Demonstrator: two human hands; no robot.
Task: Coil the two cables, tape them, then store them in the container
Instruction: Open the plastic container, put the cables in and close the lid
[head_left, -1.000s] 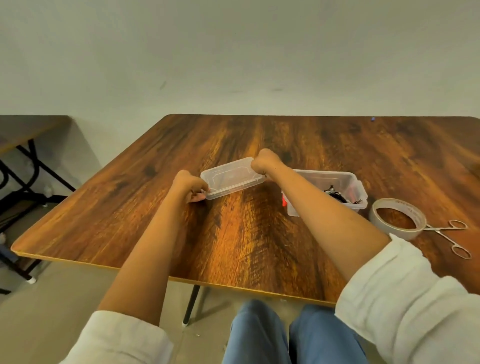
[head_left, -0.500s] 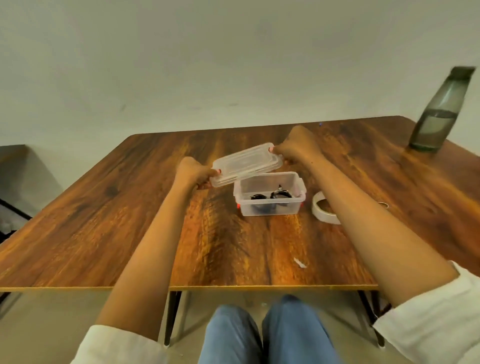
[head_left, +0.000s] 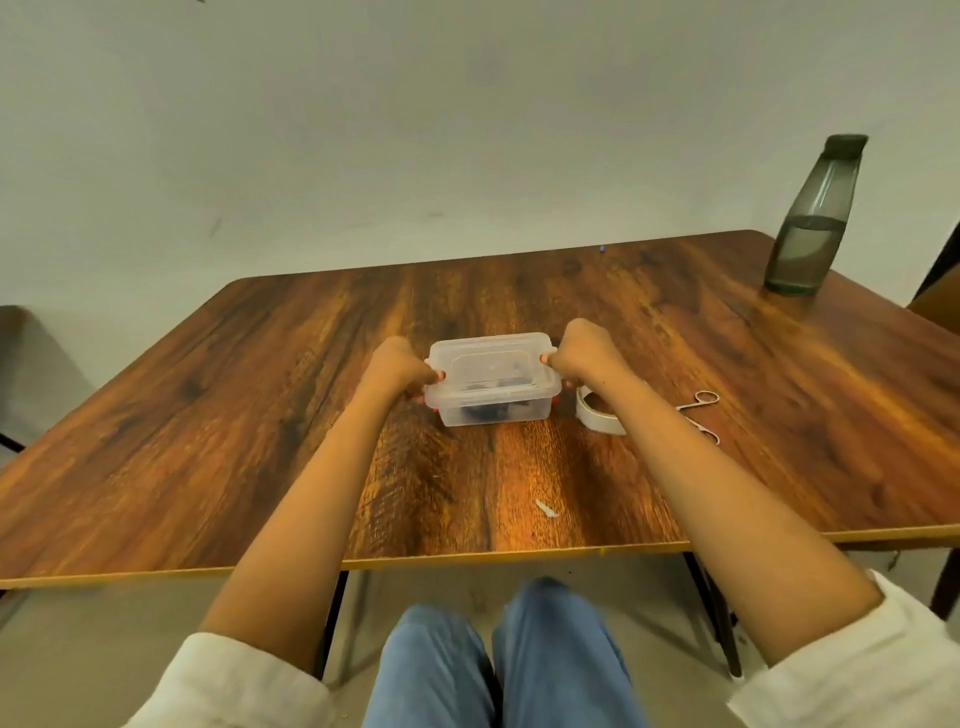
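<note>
A clear plastic container (head_left: 493, 410) stands in the middle of the wooden table (head_left: 260, 415). Its clear lid (head_left: 491, 366) lies on top of it. Dark coiled cables (head_left: 488, 412) show dimly through the wall. My left hand (head_left: 397, 366) grips the lid's left end and my right hand (head_left: 584, 351) grips its right end, fingers curled over the edges. Small red latches peek out at both ends under my fingers.
A roll of white tape (head_left: 597, 413) lies just right of the container, partly behind my right forearm. Small metal scissors (head_left: 701, 413) lie further right. A dark bottle (head_left: 813, 218) stands at the far right corner. A tape scrap (head_left: 545, 508) lies near the front edge.
Both hands carried the lid from the left of the container to above it and set it down on the container. The camera turned right.
</note>
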